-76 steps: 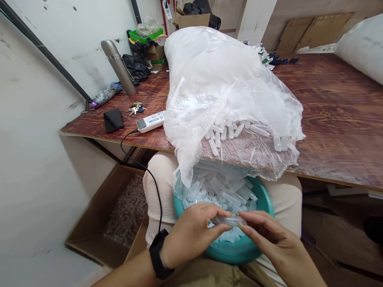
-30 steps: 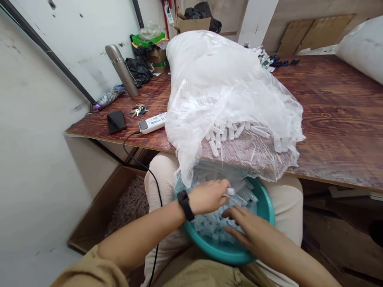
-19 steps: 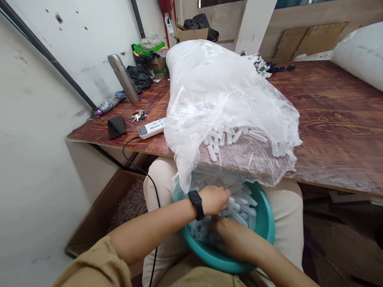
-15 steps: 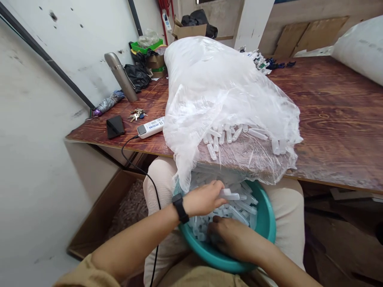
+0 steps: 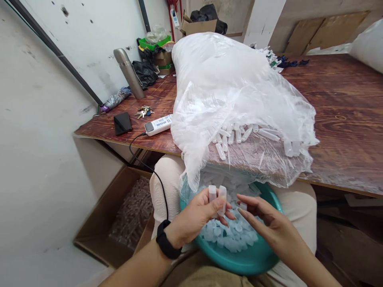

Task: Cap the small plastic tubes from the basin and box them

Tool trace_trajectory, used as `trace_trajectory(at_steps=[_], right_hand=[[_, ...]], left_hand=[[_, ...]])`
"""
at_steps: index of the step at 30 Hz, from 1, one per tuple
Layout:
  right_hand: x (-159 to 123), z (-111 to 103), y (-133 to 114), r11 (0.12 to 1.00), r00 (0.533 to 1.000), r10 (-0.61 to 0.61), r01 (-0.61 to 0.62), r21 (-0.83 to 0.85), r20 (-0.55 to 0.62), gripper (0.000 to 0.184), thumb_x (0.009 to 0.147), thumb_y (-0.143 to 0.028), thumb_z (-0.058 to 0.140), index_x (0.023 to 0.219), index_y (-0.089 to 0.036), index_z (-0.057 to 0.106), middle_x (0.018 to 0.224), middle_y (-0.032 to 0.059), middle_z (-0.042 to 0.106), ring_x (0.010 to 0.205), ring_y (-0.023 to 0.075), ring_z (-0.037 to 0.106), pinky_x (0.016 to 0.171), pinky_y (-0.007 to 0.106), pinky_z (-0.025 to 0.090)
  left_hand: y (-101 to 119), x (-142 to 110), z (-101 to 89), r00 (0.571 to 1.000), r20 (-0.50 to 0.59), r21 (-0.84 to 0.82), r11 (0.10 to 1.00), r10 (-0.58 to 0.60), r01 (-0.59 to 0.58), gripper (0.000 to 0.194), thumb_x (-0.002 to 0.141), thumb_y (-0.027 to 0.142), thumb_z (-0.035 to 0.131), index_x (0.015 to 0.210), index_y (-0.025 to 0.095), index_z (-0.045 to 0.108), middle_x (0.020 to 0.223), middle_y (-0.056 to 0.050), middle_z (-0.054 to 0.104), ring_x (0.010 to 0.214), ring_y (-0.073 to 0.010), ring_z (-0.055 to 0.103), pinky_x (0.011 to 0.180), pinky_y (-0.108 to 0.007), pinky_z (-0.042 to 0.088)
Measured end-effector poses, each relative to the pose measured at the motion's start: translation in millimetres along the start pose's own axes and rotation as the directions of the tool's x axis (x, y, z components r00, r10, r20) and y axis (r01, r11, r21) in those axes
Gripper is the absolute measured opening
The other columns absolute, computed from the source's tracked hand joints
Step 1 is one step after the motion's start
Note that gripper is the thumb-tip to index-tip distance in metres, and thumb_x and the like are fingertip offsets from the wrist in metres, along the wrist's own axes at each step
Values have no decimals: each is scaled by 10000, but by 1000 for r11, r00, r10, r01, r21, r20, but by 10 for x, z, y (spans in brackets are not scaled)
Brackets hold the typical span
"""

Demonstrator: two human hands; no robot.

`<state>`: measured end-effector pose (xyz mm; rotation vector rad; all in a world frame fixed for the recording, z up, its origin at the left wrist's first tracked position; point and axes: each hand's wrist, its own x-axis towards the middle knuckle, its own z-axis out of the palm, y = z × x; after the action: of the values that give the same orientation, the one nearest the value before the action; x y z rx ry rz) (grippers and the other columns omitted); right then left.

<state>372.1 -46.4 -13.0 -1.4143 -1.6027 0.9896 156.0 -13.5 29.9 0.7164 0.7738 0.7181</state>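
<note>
Two translucent plastic tubes [image 5: 222, 200] stand upright side by side in my left hand [image 5: 199, 211], closed around them above the basin. Just to the right, my right hand [image 5: 266, 217] pinches a small translucent cap [image 5: 243, 206] between thumb and fingertips, apart from the tubes. Beneath both hands is a teal basin [image 5: 239, 265] on my lap. Small caps [image 5: 235, 239] fill its near part, and more tubes lie towards its back, partly under plastic film.
A large white plastic bag [image 5: 227, 75] spills tubes at the table edge. On the table [image 5: 344, 131] are a phone-like black object [image 5: 122, 123], keys [image 5: 145, 111], a white power bank [image 5: 158, 124] with a cable, and a metal flask [image 5: 128, 73]. A cardboard box [image 5: 92, 235] of small pieces stands lower left.
Both hands have risen out of the basin's contents. My left hand now holds the tubes upright, and my right hand has come up with a small cap. The view has shifted slightly.
</note>
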Motion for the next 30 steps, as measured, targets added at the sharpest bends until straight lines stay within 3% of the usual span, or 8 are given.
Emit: trace_trajectory(at_steps=[4, 8, 16, 20, 23, 25, 28, 30], right_hand=[[-152, 125, -54, 994, 986, 14, 5, 114, -166, 249, 877, -441, 717, 1060, -283, 776, 1105, 62, 629, 912, 197, 685, 735, 268, 619], [-227, 234, -222, 989, 971, 8, 28, 147, -239, 225, 894, -384, 714, 1093, -294, 771, 1062, 53, 622, 928, 191, 678, 751, 250, 625], [-220, 281, -393, 982, 940, -17, 80, 173, -342, 257, 870, -348, 753, 1114, -282, 707, 987, 37, 730, 851, 190, 726, 726, 260, 631], [-248, 309, -328, 934, 961, 159, -71, 351, -226, 303, 990, -462, 568, 1206, -255, 614, 734, -2, 699, 607, 169, 700, 595, 273, 615], [-261, 303, -307, 891, 970, 203, -126, 436, -132, 384, 988, -516, 548, 1268, -254, 531, 819, 21, 713, 684, 190, 711, 641, 312, 613], [-269, 279, -299, 913, 976, 191, -137, 384, -108, 356, 942, -525, 621, 1162, -248, 577, 870, 36, 710, 753, 197, 703, 672, 300, 596], [-272, 232, -289, 955, 983, 179, -167, 245, -27, 356, 998, -543, 495, 895, -233, 637, 676, 1, 635, 625, 171, 626, 608, 263, 539], [-261, 207, -290, 973, 985, 171, -165, 159, -24, 392, 1000, -564, 462, 937, -234, 662, 698, 4, 636, 636, 176, 611, 629, 271, 524]], left_hand=[[-8, 2, 86, 993, -116, -156, 987, 21, -39, 619, 740, 439, 848, 1194, 212, 495, 910, -6, 702, 837, -179, 718, 760, -293, 519], [-80, 1, 180, 970, -220, -193, 970, 108, -151, 488, 776, 436, 820, 1044, 208, 483, 981, -50, 765, 825, -145, 700, 814, -275, 485], [-236, -72, 267, 956, -167, -37, 967, 242, -252, 368, 875, 423, 724, 1047, 243, 452, 1095, -57, 767, 1066, -206, 699, 992, -372, 471], [-240, -129, 280, 938, -113, 112, 942, 328, -316, 283, 918, 393, 677, 1027, 247, 460, 1108, -68, 763, 1326, -213, 555, 1135, -417, 377], [-240, -132, 272, 939, -131, 94, 947, 318, -308, 279, 920, 393, 672, 1026, 247, 460, 1094, -73, 766, 1315, -211, 567, 1120, -416, 400], [-239, -121, 261, 945, -149, 66, 957, 291, -284, 296, 909, 396, 687, 1032, 246, 463, 1089, -73, 767, 1297, -214, 583, 1089, -405, 430], [-246, -108, 256, 956, -131, 39, 965, 264, -261, 315, 898, 400, 703, 1038, 242, 468, 1086, -72, 768, 1245, -220, 623, 1073, -402, 447], [-259, -105, 261, 961, -117, 24, 969, 249, -248, 321, 896, 401, 707, 1034, 241, 466, 1107, -75, 765, 1207, -220, 648, 1063, -404, 456]])
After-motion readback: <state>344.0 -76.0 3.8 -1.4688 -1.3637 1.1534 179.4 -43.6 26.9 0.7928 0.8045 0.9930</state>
